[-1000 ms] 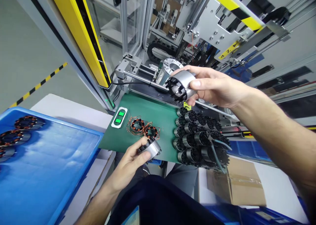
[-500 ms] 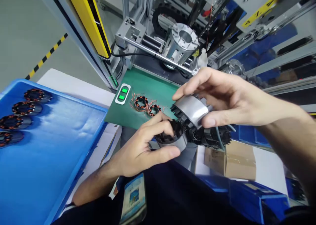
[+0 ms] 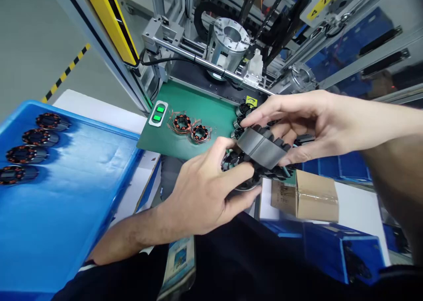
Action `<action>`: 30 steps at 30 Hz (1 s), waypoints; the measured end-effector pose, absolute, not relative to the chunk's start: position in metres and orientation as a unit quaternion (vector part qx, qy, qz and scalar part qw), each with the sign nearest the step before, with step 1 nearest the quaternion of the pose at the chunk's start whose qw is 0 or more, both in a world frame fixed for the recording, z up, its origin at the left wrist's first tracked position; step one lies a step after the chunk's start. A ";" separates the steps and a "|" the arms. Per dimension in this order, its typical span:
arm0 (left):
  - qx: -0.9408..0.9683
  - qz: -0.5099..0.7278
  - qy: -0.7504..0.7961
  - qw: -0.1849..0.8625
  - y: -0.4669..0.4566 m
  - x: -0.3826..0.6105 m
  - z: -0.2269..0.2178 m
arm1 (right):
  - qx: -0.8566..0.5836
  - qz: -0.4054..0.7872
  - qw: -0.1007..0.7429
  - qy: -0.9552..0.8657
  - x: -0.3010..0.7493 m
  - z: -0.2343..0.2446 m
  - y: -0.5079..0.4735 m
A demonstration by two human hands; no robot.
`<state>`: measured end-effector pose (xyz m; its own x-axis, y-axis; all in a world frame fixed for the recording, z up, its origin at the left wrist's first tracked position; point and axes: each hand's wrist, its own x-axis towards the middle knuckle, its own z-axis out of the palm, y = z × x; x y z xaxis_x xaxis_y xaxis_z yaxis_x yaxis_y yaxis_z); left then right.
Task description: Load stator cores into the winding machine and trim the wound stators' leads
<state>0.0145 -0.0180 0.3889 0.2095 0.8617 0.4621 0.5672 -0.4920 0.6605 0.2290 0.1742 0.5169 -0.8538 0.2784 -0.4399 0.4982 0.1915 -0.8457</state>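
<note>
My right hand (image 3: pixel 307 124) grips a stator core (image 3: pixel 261 146), a grey metal ring with black toothed insulation, tilted so its outer side faces me. Just below it, my left hand (image 3: pixel 208 191) is closed round a second stator core (image 3: pixel 231 159), partly covered by the fingers. The two cores overlap in view; whether they touch I cannot tell. Beyond my hands, two copper-wound rings (image 3: pixel 200 133) with loose wire ends lie on the green mat (image 3: pixel 158 140). More black-toothed cores (image 3: pixel 243 109) stand at the mat's right, partly behind my right hand.
A blue tray (image 3: pixel 79 230) on the left holds several wound stators (image 3: pixel 24 154) along its far-left side. Ahead stands a machine with a round metal fixture (image 3: pixel 231 39) and a yellow post (image 3: pixel 112 23). At right are a cardboard box (image 3: pixel 317 199) and blue bins (image 3: pixel 360 243).
The core in my right hand has turned, its teeth now pointing up and right. My left hand has shifted right and up, its fingers closing further round its core. The camera view has moved slightly.
</note>
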 end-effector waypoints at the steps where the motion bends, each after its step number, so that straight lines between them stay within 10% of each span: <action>1: 0.763 0.405 0.487 0.131 -0.021 0.018 0.389 | 0.267 -0.587 0.083 0.760 0.230 0.518 0.172; 9: 0.765 0.390 0.511 0.041 -0.035 0.019 0.404 | 0.231 -0.595 0.080 0.766 0.232 0.508 0.158; 30: 0.664 0.463 0.514 0.283 -0.032 -0.015 0.387 | 0.180 -0.664 0.049 0.724 0.203 0.492 0.188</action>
